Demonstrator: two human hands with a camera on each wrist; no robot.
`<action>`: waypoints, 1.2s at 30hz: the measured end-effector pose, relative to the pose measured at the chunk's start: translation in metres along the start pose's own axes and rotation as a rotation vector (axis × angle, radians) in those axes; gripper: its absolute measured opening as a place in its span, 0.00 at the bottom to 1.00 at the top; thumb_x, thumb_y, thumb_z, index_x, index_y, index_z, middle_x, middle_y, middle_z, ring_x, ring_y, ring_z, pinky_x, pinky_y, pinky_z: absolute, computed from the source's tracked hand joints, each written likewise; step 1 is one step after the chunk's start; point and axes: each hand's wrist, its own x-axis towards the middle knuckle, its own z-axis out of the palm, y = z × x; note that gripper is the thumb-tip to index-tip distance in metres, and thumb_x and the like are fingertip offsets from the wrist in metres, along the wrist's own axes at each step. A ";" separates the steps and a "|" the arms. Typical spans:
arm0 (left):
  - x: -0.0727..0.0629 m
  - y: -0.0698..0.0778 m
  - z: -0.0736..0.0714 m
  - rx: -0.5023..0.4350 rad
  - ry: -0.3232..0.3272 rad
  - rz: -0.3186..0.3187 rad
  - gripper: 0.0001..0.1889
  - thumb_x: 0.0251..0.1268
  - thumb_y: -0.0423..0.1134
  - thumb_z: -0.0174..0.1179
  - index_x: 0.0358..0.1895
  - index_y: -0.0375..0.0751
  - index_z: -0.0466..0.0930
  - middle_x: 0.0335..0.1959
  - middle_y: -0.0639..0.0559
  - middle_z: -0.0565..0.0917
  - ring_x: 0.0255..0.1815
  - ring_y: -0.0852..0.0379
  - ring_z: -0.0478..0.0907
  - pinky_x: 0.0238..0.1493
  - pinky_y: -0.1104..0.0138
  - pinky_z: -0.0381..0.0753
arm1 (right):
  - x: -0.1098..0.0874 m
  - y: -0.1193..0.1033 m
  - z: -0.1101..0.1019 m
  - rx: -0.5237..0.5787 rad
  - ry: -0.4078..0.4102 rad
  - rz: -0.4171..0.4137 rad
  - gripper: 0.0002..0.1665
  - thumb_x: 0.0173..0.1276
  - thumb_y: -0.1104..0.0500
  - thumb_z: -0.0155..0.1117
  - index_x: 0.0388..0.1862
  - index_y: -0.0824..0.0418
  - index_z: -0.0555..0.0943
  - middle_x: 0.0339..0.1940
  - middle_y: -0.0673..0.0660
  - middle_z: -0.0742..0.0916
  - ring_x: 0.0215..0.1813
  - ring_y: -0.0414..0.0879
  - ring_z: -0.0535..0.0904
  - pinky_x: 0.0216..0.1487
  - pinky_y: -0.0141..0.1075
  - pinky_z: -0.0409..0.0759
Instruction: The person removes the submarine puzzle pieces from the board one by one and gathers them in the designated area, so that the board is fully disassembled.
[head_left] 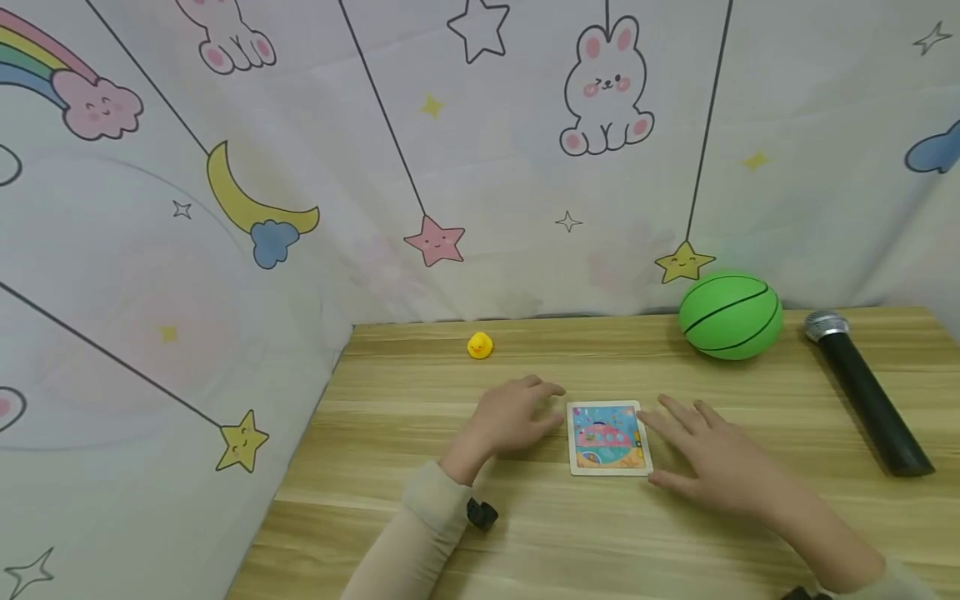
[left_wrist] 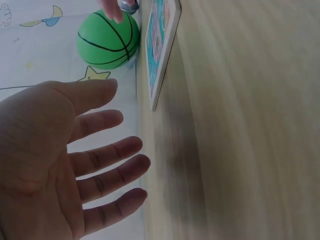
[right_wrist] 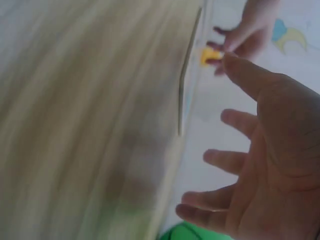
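A square picture puzzle board [head_left: 609, 438] with a pale frame and a pink and blue picture lies flat on the wooden table. Just left of it, my left hand [head_left: 513, 414] hovers with its fingers spread and nothing in them. The left wrist view shows that palm and the fingers [left_wrist: 107, 160] apart from the board [left_wrist: 159, 45]. On the board's other side is my right hand [head_left: 712, 462], its fingers spread near the right edge and also holding nothing. In the right wrist view, the board [right_wrist: 186, 75] appears edge-on beyond the right thumb.
A small yellow rubber duck [head_left: 480, 346] sits toward the table's back edge. At the back right stands a green ball [head_left: 731, 316] with black lines, and a black microphone [head_left: 866, 396] lies to its right. A patterned cloth [head_left: 510, 167] hangs behind the wooden table [head_left: 405, 375].
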 end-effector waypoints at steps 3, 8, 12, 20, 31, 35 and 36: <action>0.003 0.005 0.004 -0.003 -0.033 0.017 0.22 0.77 0.56 0.58 0.69 0.57 0.79 0.62 0.56 0.81 0.55 0.57 0.81 0.48 0.60 0.82 | 0.008 -0.015 0.012 0.025 -0.043 -0.008 0.45 0.70 0.30 0.64 0.80 0.45 0.69 0.81 0.64 0.67 0.72 0.84 0.60 0.61 0.74 0.67; 0.006 0.008 0.009 -0.005 -0.056 0.028 0.20 0.78 0.53 0.58 0.68 0.57 0.81 0.59 0.55 0.81 0.51 0.58 0.81 0.45 0.61 0.82 | 0.020 -0.032 0.025 -0.001 -0.083 -0.041 0.44 0.69 0.30 0.65 0.81 0.41 0.68 0.80 0.65 0.68 0.70 0.85 0.62 0.58 0.73 0.71; 0.007 0.011 0.012 -0.003 -0.061 0.027 0.19 0.78 0.53 0.58 0.67 0.58 0.82 0.58 0.54 0.81 0.50 0.58 0.80 0.43 0.62 0.81 | 0.027 -0.042 0.030 -0.025 -0.092 -0.048 0.44 0.68 0.30 0.66 0.80 0.39 0.68 0.79 0.65 0.70 0.70 0.85 0.61 0.61 0.73 0.67; 0.009 0.019 0.013 0.031 -0.063 0.021 0.18 0.77 0.54 0.59 0.64 0.59 0.84 0.58 0.53 0.80 0.50 0.57 0.79 0.41 0.62 0.81 | 0.031 -0.051 0.032 -0.064 -0.120 -0.029 0.43 0.67 0.31 0.67 0.78 0.42 0.73 0.78 0.66 0.70 0.71 0.84 0.60 0.62 0.72 0.67; 0.010 0.024 0.015 0.037 -0.051 -0.003 0.18 0.77 0.53 0.59 0.63 0.57 0.85 0.59 0.52 0.79 0.51 0.56 0.79 0.41 0.60 0.82 | 0.032 -0.052 0.031 -0.081 -0.128 -0.027 0.44 0.66 0.31 0.68 0.78 0.43 0.72 0.77 0.66 0.71 0.71 0.84 0.61 0.62 0.72 0.67; 0.012 0.026 0.016 0.027 -0.044 -0.011 0.18 0.77 0.53 0.60 0.63 0.56 0.85 0.58 0.52 0.80 0.51 0.56 0.79 0.42 0.61 0.82 | 0.032 -0.052 0.031 -0.091 -0.130 -0.026 0.44 0.67 0.30 0.67 0.78 0.43 0.72 0.78 0.66 0.70 0.72 0.84 0.60 0.63 0.72 0.67; 0.012 0.027 0.017 0.022 -0.044 -0.015 0.18 0.76 0.52 0.60 0.62 0.55 0.85 0.58 0.52 0.80 0.51 0.56 0.79 0.42 0.61 0.82 | 0.032 -0.051 0.032 -0.092 -0.129 -0.025 0.44 0.67 0.30 0.67 0.78 0.43 0.72 0.78 0.66 0.70 0.72 0.84 0.60 0.63 0.72 0.67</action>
